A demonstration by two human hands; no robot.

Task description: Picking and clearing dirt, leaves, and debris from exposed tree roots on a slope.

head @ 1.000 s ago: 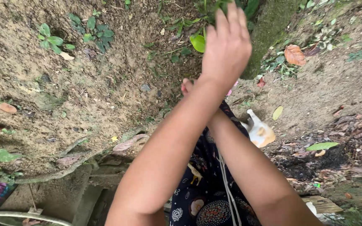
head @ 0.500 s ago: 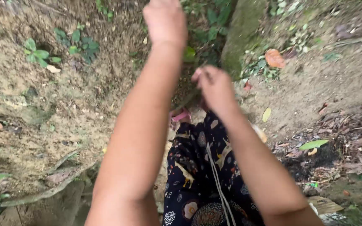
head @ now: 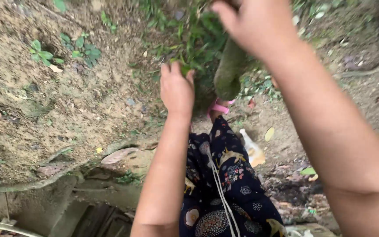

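Note:
My left hand (head: 177,90) reaches forward into a clump of green leaves (head: 194,41) growing on a sandy earth bank (head: 80,96). Its thumb and fingers close around a leaf at the clump's lower edge. My right hand (head: 253,24) is raised high and close to the camera, at the top of the same plants. Its fingers are curled, and what lies inside them is hidden. A mossy root (head: 230,72) hangs down between the two hands.
Below are my dark patterned trousers (head: 229,184) with a white drawstring, and a foot in a pink sandal (head: 220,107). A white and orange cat (head: 253,151) sits by my leg. Dry leaves (head: 299,180) lie at the right, and a concrete drain (head: 80,206) runs at the lower left.
My left hand has dropped from the top of the view down to the leaves. My right hand has risen from near my knee to the upper right, close to the camera.

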